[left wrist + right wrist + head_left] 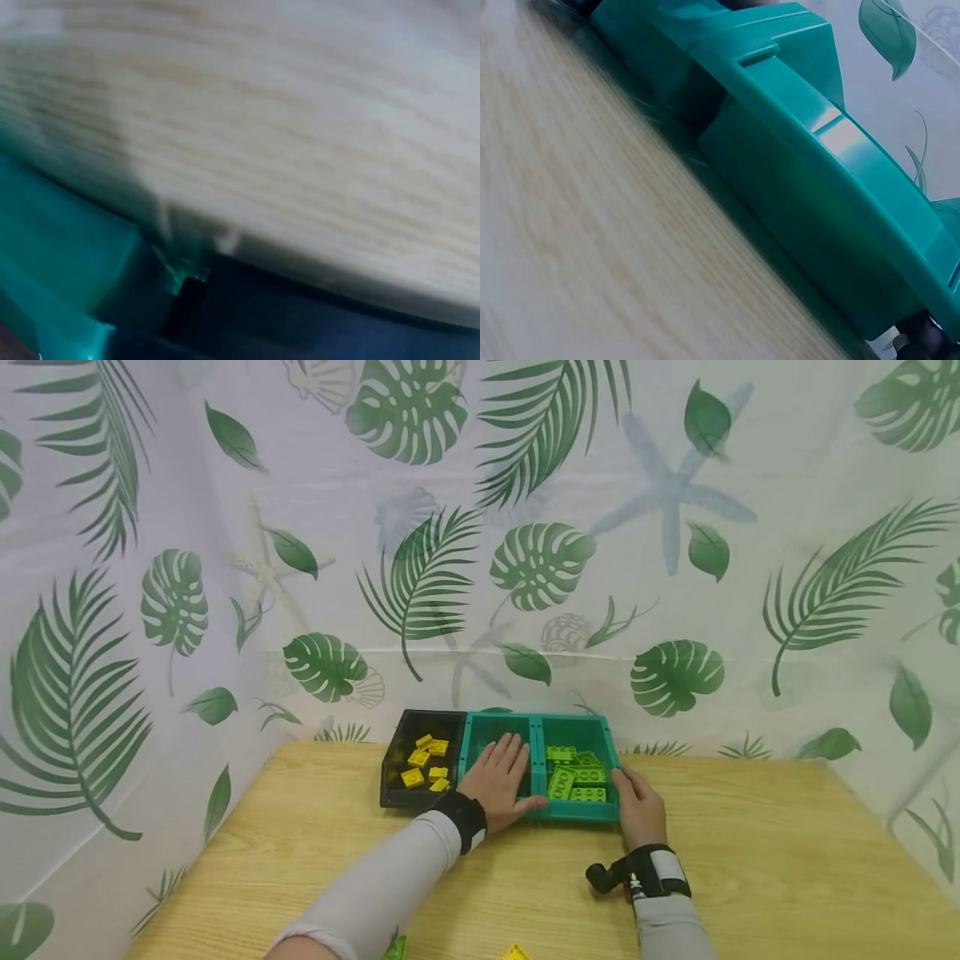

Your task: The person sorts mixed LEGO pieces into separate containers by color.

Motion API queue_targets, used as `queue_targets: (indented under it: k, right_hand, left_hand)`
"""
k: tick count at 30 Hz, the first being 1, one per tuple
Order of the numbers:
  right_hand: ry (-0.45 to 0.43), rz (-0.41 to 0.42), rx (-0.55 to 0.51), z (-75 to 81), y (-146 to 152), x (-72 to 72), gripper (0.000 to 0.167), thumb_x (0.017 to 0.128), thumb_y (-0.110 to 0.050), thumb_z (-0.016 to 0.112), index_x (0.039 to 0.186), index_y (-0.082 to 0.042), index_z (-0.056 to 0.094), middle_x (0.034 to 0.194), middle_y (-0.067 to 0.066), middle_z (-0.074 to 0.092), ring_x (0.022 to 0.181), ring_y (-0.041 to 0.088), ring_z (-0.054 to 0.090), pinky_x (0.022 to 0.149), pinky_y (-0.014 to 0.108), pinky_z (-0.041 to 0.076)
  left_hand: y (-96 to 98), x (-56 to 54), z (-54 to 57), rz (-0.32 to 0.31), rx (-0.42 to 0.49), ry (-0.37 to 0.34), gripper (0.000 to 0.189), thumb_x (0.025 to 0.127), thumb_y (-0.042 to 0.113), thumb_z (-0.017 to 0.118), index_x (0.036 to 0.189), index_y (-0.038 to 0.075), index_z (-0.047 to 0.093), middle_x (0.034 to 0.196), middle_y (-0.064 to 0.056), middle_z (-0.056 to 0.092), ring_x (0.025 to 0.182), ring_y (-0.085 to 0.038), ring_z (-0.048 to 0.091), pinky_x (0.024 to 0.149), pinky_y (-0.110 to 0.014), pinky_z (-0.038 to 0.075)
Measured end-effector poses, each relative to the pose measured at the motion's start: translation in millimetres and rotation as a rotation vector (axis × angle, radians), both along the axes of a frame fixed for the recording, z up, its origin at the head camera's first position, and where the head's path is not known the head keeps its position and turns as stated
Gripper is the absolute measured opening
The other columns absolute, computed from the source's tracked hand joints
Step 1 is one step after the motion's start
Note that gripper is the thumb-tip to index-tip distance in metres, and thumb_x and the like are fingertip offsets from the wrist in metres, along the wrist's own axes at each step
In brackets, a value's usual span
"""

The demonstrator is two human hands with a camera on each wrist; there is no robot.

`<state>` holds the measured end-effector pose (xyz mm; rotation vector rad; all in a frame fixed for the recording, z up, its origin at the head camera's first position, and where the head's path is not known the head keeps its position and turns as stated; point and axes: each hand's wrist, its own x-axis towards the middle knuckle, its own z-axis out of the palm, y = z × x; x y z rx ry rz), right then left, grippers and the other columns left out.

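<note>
My left hand (497,781) lies with its fingers straight and spread over the middle teal bin (480,720), its thumb reaching across toward the right-hand bin's front wall. Much of the middle bin's inside is hidden beneath it. The right teal bin (576,811) holds several lime-green toy bricks (561,781). At that bin's outer side wall, my right hand (642,810) grips the edge, its digits at the rim. To the left a black bin (393,768) holds several yellow toy bricks (412,778). The right wrist view shows a teal bin front (802,210); no fingers are clear there.
The three bins stand side by side on a wooden table (315,827), close to a leaf-print cloth (525,568) behind. At the near edge are a green brick (395,948) and a yellow brick (515,952), partly cut off.
</note>
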<state>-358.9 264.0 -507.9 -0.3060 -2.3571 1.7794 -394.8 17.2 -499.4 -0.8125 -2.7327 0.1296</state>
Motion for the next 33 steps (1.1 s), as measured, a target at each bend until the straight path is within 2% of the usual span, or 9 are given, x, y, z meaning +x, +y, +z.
queue_targets:
  k: [5,9,13,15,18,22,25,29,33]
  right_hand:
    - [-0.002,0.005,-0.002,-2.4,-0.1,0.8,0.074,0.097,-0.063,0.043,0.151,-0.012,0.040,0.155,0.014,0.038,0.144,0.036,0.033,0.114,0.052,0.030]
    - [-0.005,-0.012,0.012,-3.1,-1.3,2.3,0.074,0.097,-0.063,0.042,0.150,-0.011,0.041,0.155,0.014,0.039,0.144,0.036,0.033,0.114,0.052,0.029]
    - [-0.008,-0.020,0.025,-2.2,-2.6,4.0,0.073,0.097,-0.062,0.041,0.150,-0.011,0.041,0.154,0.015,0.039,0.144,0.037,0.033,0.114,0.052,0.029]
    - [-0.006,-0.024,0.031,-2.7,-2.5,2.4,0.074,0.097,-0.063,0.041,0.150,-0.012,0.041,0.154,0.015,0.040,0.144,0.037,0.033,0.114,0.052,0.029]
    - [-0.005,-0.025,0.030,-4.2,-2.0,-1.2,0.074,0.096,-0.064,0.041,0.150,-0.013,0.041,0.154,0.014,0.041,0.143,0.036,0.034,0.114,0.052,0.030]
    - [-0.006,-0.018,0.042,2.9,-11.6,-2.3,0.074,0.096,-0.064,0.041,0.151,-0.014,0.041,0.154,0.012,0.040,0.144,0.035,0.033,0.115,0.052,0.028]
    - [-0.019,-0.022,0.044,8.3,-14.4,-0.1,0.075,0.096,-0.065,0.042,0.151,-0.014,0.040,0.156,0.011,0.038,0.146,0.035,0.030,0.116,0.052,0.027]
    - [-0.022,-0.047,0.046,11.2,-11.8,1.2,0.074,0.096,-0.064,0.041,0.152,-0.017,0.038,0.156,0.012,0.036,0.146,0.036,0.030,0.115,0.054,0.026]
    - [-0.017,-0.105,0.037,8.1,-13.1,7.7,0.072,0.098,-0.060,0.042,0.154,-0.016,0.034,0.156,0.016,0.036,0.144,0.038,0.032,0.114,0.054,0.027]
  left_hand:
    - [-10.2,4.2,14.4,-0.048,0.042,-0.006,0.103,0.086,0.081,0.007,0.158,0.007,0.007,0.166,-0.011,0.007,0.153,-0.023,0.003,0.122,-0.040,0.010]
    - [-29.0,19.2,35.0,-0.110,0.078,-0.037,0.104,0.084,0.081,0.001,0.158,0.007,-0.001,0.166,-0.011,0.002,0.153,-0.023,-0.001,0.122,-0.039,0.007]
    - [-53.1,53.1,56.9,-0.259,0.084,-0.126,0.094,0.094,0.073,0.019,0.157,0.007,-0.002,0.166,-0.012,0.006,0.153,-0.024,0.005,0.121,-0.039,0.014]
    - [-65.8,75.4,63.4,-0.326,0.085,-0.157,0.090,0.096,0.068,0.034,0.158,0.008,0.008,0.163,-0.013,0.019,0.151,-0.025,0.020,0.119,-0.038,0.023]
    - [-88.4,109.9,66.8,-0.341,0.091,-0.232,0.080,0.094,0.063,0.049,0.154,0.013,0.031,0.150,-0.011,0.043,0.133,-0.023,0.046,0.106,-0.037,0.042]
    - [-136.8,145.2,64.6,-0.222,0.144,-0.394,0.069,0.092,0.064,0.053,0.143,0.018,0.048,0.126,-0.003,0.055,0.099,-0.012,0.055,0.078,-0.030,0.050]
    - [-168.3,155.5,60.4,-0.098,0.244,-0.465,0.066,0.093,0.064,0.051,0.140,0.017,0.051,0.121,-0.002,0.056,0.097,-0.013,0.058,0.076,-0.031,0.051]
    - [-187.5,148.8,55.5,0.041,0.487,-0.490,0.060,0.097,0.057,0.050,0.138,0.014,0.053,0.125,-0.007,0.057,0.107,-0.022,0.060,0.084,-0.040,0.052]
    - [-187.4,122.0,47.1,0.189,0.760,-0.418,0.053,0.099,0.044,0.054,0.137,0.008,0.052,0.126,-0.014,0.055,0.096,-0.023,0.058,0.079,-0.039,0.049]
